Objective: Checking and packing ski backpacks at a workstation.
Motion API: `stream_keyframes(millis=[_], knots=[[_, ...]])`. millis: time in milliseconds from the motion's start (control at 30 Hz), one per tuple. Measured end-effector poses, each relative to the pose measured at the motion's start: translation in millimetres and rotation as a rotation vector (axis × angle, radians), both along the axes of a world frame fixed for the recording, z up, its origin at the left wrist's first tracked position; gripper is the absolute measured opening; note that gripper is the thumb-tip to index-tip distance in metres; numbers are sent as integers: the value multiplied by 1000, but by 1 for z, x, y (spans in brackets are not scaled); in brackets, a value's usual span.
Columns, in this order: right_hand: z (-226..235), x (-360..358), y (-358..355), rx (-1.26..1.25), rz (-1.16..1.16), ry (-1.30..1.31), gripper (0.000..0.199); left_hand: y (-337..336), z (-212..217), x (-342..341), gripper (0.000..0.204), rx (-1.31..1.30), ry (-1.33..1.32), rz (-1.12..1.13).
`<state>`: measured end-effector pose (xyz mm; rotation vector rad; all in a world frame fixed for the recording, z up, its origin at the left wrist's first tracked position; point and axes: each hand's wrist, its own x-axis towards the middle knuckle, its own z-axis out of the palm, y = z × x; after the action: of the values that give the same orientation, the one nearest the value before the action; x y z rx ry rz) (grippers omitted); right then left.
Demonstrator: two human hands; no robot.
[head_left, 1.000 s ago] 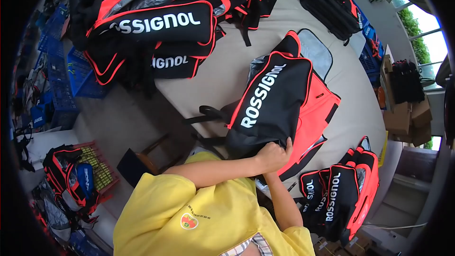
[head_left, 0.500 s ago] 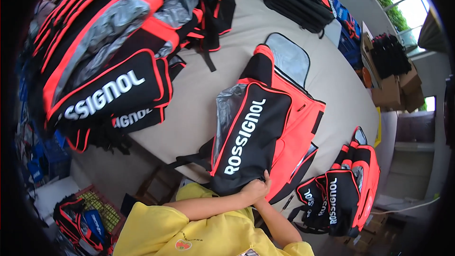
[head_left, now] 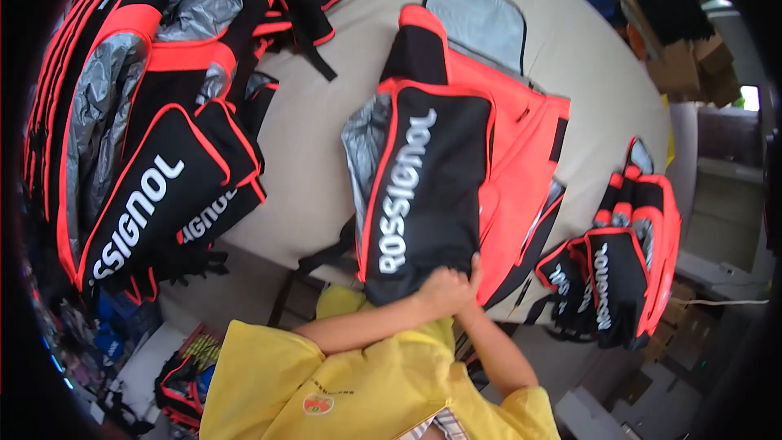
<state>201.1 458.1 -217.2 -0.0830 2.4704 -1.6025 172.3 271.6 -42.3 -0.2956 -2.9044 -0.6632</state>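
Observation:
A black and coral-red bag point(head_left: 428, 171), with white lettering and silver lining showing along its left side, lies in front of me. Its grey flap point(head_left: 476, 23) is folded out flat at the far end. At the bag's near edge my left hand point(head_left: 444, 292) is closed on the black fabric. My right hand point(head_left: 472, 285) meets it there, thumb upward on the edge between the black panel and the red side. Its other fingers are mostly hidden behind my left hand. A black strap point(head_left: 330, 254) hangs off the bag's left near corner.
A tall pile of similar bags point(head_left: 147, 187) crowds the left side of the beige padded table point(head_left: 326, 143). A smaller stack of them point(head_left: 623, 277) stands at the right edge. Cardboard boxes point(head_left: 692, 65) stand at the far right; another bag point(head_left: 179, 383) sits low at left.
The view has shifted, so the bag, piles and table appear moved; the small stack sits higher in the picture. Both hands stay together at the bag's near edge.

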Motion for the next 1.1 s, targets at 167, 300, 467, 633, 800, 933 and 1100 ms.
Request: stream_keyframes(millis=[167,300,467,633,800,933,1100], knots=[[130,-106,-70,400,1039,340,80,-114,21,108,42,426,108,496],[123,-90,-81,396,1003,462,85,-121,-24,196,23,409,-242,777],[149,-72,-45,231,779,430,52,-88,6,201,19,482,-281,887],[178,-21,54,-4,103,264,24,-57,36,194,22,502,5,1002],[155,20,141,-228,-388,-231,34,-36,69,177,8,111,166,723],[141,17,151,-594,-469,-601,54,19,105,104,16,-19,148,233],[145,-25,90,-918,-182,-576,88,69,129,56,30,2,201,-88]])
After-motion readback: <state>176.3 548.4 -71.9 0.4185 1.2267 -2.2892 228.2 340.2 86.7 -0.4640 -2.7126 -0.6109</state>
